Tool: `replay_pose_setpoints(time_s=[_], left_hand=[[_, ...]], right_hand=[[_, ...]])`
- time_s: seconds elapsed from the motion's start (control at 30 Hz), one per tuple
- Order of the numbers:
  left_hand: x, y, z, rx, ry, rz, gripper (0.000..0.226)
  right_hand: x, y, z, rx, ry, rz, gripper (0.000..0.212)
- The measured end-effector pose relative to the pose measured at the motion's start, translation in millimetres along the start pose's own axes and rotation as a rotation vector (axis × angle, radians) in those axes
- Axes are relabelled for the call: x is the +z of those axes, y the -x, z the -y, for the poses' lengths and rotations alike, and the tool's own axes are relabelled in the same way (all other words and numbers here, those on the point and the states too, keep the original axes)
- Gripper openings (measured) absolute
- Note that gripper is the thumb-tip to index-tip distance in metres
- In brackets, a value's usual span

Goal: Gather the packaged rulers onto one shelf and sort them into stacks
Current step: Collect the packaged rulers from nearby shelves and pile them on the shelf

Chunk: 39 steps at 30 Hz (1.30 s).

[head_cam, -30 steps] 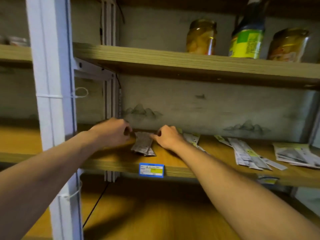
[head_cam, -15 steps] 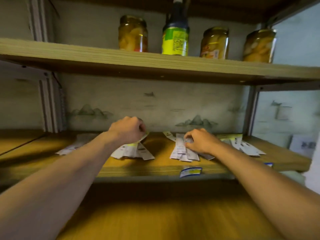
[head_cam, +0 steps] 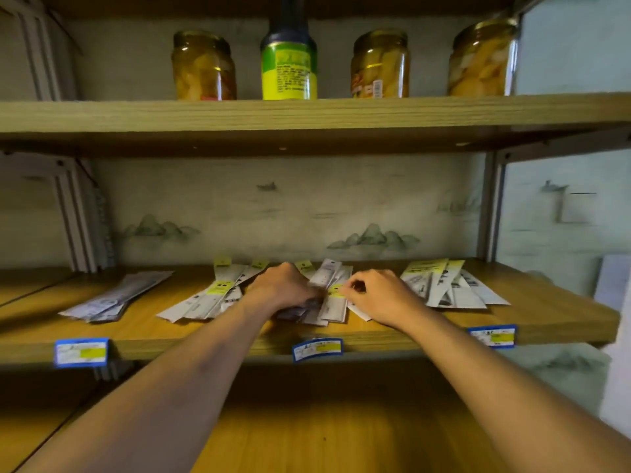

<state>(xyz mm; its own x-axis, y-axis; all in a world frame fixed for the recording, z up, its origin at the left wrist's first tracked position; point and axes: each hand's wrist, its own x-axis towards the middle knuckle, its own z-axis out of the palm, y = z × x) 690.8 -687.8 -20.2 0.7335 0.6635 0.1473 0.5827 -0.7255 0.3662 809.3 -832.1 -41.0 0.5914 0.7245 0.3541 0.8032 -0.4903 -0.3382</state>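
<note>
On the middle shelf, between both hands, a loose pile of packaged rulers, fanned out, long white sleeves with yellow tags. Left hand curled over the left edge of this pile, knuckles up, fingers closed on some of the packs; fingertips hidden under the hand. Right hand just right of the same pile, thumb and forefinger pinching one pack at its yellow tag, other fingers curled. To the left of the left hand, touching or nearly touching the wrist, a second fan of rulers with yellow tags. Further left, well apart, a neater grey stack lying at an angle. To the right of the right hand, a fourth group, partly overlapping, some yellow headers at the back. Below the hands, on the shelf front edge, three blue price labels: one under the left stack, one below the middle pile and tilted, one at the right. Above the hands, on the upper shelf, three glass jars with yellow contents and one dark bottle with green-yellow label, standing between the first and second jar. Behind the hands, a pale back wall with faint painted hills.
</note>
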Motion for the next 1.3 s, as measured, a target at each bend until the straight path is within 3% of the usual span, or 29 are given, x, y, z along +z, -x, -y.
replay_pose_setpoints(time_s=[0.17,0.3,0.43,0.57,0.9,1.1,1.17,1.3], left_hand=[[-4.9,7.2,22.3,-0.032,0.257,-0.072,0.043],[-2.7,16.6,27.7,0.019,0.315,-0.156,0.036],[-4.2,26.2,27.0,0.013,0.43,-0.171,0.034],[-3.6,30.9,27.6,0.031,0.552,-0.174,0.017],[-5.0,33.4,23.5,0.005,0.587,-0.208,0.015],[-4.9,28.6,22.4,-0.037,0.578,-0.245,0.014],[-4.6,27.8,23.7,-0.039,0.551,-0.247,0.013],[-2.0,23.6,28.2,-0.041,0.541,-0.275,0.013]], right_hand=[[-2.7,2.7,6.2,0.001,0.042,0.02,0.046],[-4.4,6.7,7.6,0.002,0.037,0.032,0.047],[-3.5,6.8,8.7,0.015,0.046,0.046,0.041],[-5.1,11.0,9.8,0.011,0.035,0.048,0.033],[-7.3,15.6,8.2,0.005,-0.014,0.001,0.026],[-8.4,3.6,22.3,0.022,-0.019,-0.164,0.014],[-4.8,-4.7,35.2,0.059,-0.021,-0.143,0.021],[10.5,-23.5,53.3,0.179,0.087,0.039,0.063]])
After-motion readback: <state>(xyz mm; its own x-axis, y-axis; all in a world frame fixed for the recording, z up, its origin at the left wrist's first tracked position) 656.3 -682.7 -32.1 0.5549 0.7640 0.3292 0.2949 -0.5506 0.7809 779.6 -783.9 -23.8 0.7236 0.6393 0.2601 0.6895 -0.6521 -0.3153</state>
